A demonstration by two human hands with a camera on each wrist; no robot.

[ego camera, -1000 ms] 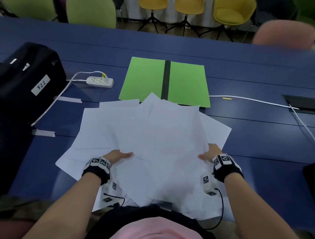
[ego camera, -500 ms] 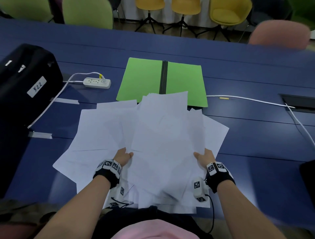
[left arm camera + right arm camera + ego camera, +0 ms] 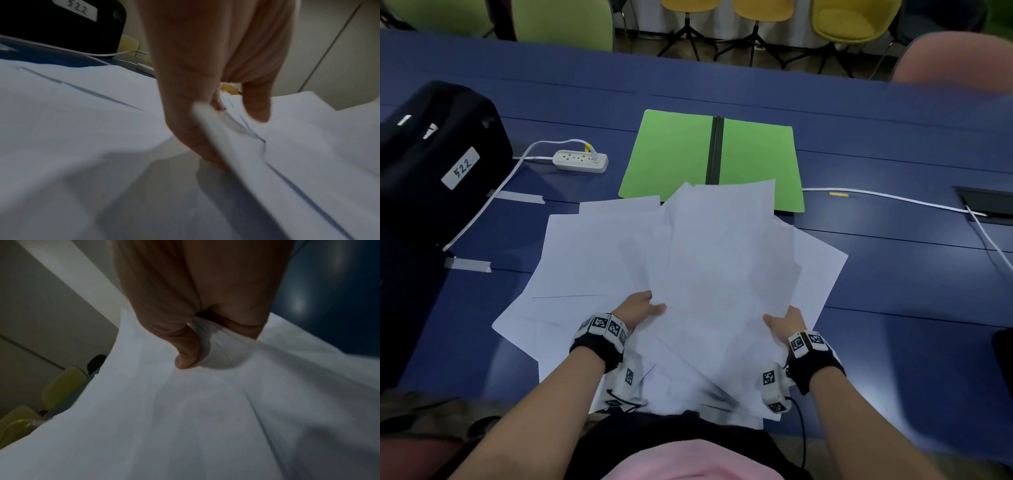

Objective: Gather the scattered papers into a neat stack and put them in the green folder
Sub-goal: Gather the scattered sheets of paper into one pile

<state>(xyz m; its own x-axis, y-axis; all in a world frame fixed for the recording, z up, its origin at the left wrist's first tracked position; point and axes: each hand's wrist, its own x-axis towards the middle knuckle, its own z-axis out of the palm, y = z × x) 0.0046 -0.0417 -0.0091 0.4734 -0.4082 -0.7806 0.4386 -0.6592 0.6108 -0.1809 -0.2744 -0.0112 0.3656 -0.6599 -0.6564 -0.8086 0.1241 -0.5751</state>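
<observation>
Item: white papers [image 3: 722,267], a loose fan of overlapping sheets, which we find on the near part of the blue table [image 3: 893,308], their far corners lying over the near edge of the green folder [image 3: 671,154]. The folder lies open and flat beyond them, a black spine down its middle. We note the left hand [image 3: 638,308] at the left side of the upper bundle, thumb on top and fingers [image 3: 193,129] tucked beneath the raised edge, clamped on the papers. The right hand [image 3: 786,320] takes the right side in like manner; in the right wrist view its thumb [image 3: 185,353] presses the top sheet while the fingers curl under, so it too pinches the papers. Lower sheets stay spread flat on the table to the left. Also entered: a black case [image 3: 431,164] with a label reading 522 at far left, a white power strip [image 3: 580,161] beside the folder's left, and a white cable [image 3: 893,198] running right.
</observation>
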